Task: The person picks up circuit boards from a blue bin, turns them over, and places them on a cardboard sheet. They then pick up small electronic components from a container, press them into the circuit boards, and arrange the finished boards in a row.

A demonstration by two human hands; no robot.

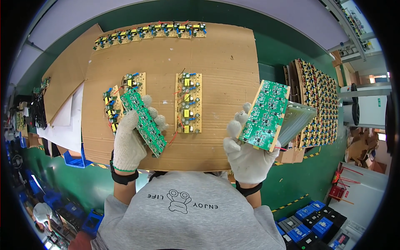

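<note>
My left hand (128,143), in a white knit glove, is closed round a narrow green circuit board (143,121), its soldered side facing up. My right hand (250,162), gloved alike, grips a wider green circuit board panel (265,114) by its lower end and left edge. That panel is tilted and also shows its soldered side. Between the hands a circuit board panel (188,104) lies component side up on the cardboard sheet (225,62). Two more component-side-up boards lie beside my left hand, an upper one (135,78) and a left one (110,100), both partly covered.
A row of small circuit boards (156,31) lines the cardboard's far edge. At right stands a large stack of board panels (321,104), with a greyish see-through stack (298,121) in front. Blue-topped boxes (300,231) sit lower right. Another person (43,213) is at lower left.
</note>
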